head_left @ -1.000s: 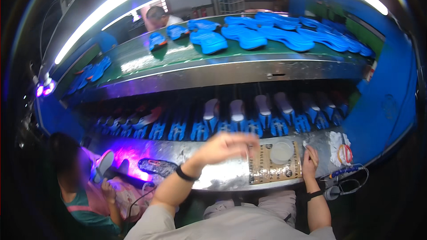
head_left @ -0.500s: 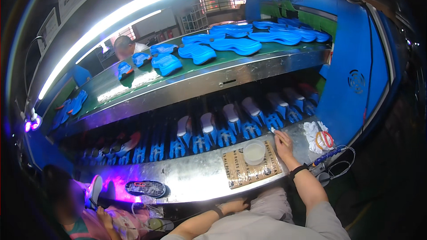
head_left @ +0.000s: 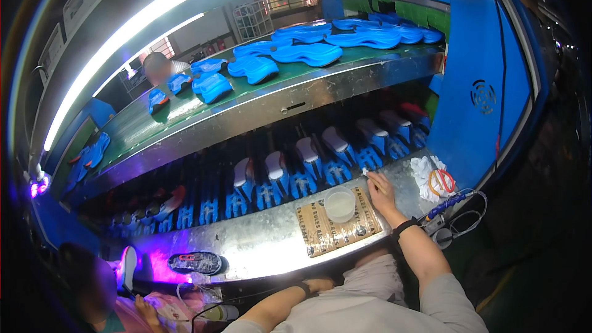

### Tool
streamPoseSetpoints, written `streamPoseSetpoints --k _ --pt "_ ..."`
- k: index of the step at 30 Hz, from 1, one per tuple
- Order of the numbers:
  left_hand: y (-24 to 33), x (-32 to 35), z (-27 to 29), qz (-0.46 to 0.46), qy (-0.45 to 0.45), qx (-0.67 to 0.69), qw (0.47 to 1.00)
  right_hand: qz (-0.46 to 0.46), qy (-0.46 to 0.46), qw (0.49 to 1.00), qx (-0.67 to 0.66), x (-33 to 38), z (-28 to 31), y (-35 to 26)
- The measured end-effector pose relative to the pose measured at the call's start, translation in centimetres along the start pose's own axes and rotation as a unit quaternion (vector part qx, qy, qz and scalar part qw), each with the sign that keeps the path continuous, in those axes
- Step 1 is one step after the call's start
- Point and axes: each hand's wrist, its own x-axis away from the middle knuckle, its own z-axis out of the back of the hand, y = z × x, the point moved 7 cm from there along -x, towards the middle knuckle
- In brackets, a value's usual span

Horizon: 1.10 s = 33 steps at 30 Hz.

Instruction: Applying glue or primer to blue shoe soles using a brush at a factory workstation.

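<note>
Table [head_left: 265, 253]: bare sheet metal, dull galvanized look, glossy where the purple light hits at lower left. Mat [head_left: 336, 225] on it: brown cardboard, matt, printed. Cup [head_left: 340, 203] on the mat: translucent plastic, smooth. Rag [head_left: 425, 172] at right: white cloth, rumpled. Upper conveyor belt [head_left: 185, 114]: green, matt, with a brushed metal edge. Soles [head_left: 308, 54] on it: blue, smooth, rubbery or foam. Right hand [head_left: 382, 190] pinches a small white scrap, material unclear.

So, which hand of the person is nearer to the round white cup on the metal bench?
The right hand. It rests on the bench just right of the round white cup. The left hand is down by the person's lap, below the bench edge.
</note>
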Motion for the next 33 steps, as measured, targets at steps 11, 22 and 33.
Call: streamPoseSetpoints --k 11,22,33 --pt "4.0 2.9 0.6 -0.023 -0.006 -0.051 0.998 0.014 0.000 1.000 0.022 0.0 -0.1 -0.6" --pt "3.3 4.0 1.4 -0.006 0.112 0.032 0.993 0.023 -0.006 0.999 0.025 -0.1 -0.4 -0.2" --pt "3.2 3.4 1.1 -0.012 0.072 0.026 0.997 0.001 -0.018 0.999 0.027 0.0 -0.5 -0.5"
